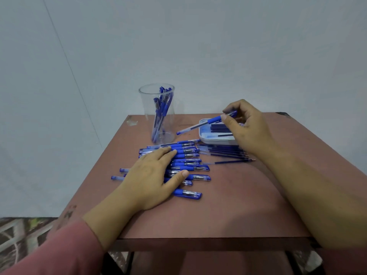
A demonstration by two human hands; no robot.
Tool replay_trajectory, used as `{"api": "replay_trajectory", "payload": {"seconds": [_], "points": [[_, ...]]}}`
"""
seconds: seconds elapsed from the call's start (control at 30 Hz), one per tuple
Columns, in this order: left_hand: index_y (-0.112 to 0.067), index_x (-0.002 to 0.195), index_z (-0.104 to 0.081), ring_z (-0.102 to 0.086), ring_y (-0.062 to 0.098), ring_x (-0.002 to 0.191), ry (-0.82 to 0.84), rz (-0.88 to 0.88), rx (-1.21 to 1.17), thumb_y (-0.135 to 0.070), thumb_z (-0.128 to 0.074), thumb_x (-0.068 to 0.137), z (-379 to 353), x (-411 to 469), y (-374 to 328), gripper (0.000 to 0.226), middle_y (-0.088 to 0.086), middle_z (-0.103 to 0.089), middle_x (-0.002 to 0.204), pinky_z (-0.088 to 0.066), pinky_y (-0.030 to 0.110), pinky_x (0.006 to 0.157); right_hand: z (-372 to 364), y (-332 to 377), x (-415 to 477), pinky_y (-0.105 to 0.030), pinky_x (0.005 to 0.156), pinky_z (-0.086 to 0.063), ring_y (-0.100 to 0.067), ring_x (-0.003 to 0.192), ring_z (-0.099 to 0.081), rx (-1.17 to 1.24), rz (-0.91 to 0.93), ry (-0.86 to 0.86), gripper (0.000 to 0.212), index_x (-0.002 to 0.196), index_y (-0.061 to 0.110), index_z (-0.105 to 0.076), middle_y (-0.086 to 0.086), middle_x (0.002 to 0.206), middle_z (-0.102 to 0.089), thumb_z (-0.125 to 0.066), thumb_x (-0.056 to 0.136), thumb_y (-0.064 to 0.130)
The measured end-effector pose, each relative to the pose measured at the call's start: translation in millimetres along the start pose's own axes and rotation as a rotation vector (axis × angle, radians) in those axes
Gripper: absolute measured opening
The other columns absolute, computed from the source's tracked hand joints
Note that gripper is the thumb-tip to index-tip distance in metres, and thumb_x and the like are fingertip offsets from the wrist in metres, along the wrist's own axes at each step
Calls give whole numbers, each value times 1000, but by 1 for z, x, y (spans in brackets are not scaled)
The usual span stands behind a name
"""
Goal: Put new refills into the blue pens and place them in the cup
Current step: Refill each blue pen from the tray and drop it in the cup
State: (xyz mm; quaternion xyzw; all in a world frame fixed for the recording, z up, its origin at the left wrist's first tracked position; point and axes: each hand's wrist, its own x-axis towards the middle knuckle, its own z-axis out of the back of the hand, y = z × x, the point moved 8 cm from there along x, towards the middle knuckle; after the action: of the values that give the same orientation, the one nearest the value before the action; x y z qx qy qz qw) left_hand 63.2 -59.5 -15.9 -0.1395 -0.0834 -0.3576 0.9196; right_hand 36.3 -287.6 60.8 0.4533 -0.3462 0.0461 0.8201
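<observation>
A row of several blue pens (188, 167) lies across the middle of the brown table (228, 211). My left hand (153, 175) rests flat on that row with straight fingers. Above the white tray (208, 138) at the back right, my right hand (246, 126) pinches one blue pen (204, 124) near its cap end, its other end pointing left and down. Dark blue refills (218, 128) lie in the tray. A clear cup (158, 114) at the back holds several blue pens upright.
A loose bunch of dark refills (226, 152) lies on the table just in front of the tray, one stray refill (230, 161) nearer me. The table's back edge meets a pale wall. Patterned floor shows at lower left.
</observation>
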Motion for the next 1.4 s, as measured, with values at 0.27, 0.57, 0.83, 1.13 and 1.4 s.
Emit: {"api": "replay_trajectory", "payload": {"seconds": [0.27,0.57,0.83,1.13,1.4], "points": [[-32,147,-33,-30,6,138,-29,20,-31,-76,-16,80,0,0,2,82,-13,-33,152,-22,28,114,15,43,41,-13,66,-40,4,68,-50,114,81,-165,14,91,23,-56,10,83,-56,-61,91,10],[-34,146,-35,-32,4,136,-47,33,-43,-75,-18,80,1,2,3,79,-16,-35,150,-24,28,114,-42,76,96,-14,63,-41,-1,60,-49,62,195,-65,26,102,16,-42,7,78,-55,-63,87,14],[-34,145,-36,-32,4,136,-59,22,-51,-74,-18,81,2,3,5,78,-16,-36,150,-24,28,114,-80,65,83,-5,69,-39,12,74,-53,-102,194,143,10,96,16,-63,17,84,-59,-65,90,23],[-32,145,-36,-34,3,133,-87,6,-77,-72,-21,80,4,5,6,78,-16,-39,147,-20,22,111,-62,9,1,-8,77,-38,5,91,-52,-439,112,530,12,97,32,-67,19,94,-64,-70,85,31],[-31,142,-43,-37,2,132,-97,-2,-107,-70,-26,83,4,5,6,73,-16,-42,145,-29,28,112,-90,-9,-16,-36,89,-38,-13,101,-46,-680,208,629,37,119,30,-66,9,107,-62,-61,87,49]]}}
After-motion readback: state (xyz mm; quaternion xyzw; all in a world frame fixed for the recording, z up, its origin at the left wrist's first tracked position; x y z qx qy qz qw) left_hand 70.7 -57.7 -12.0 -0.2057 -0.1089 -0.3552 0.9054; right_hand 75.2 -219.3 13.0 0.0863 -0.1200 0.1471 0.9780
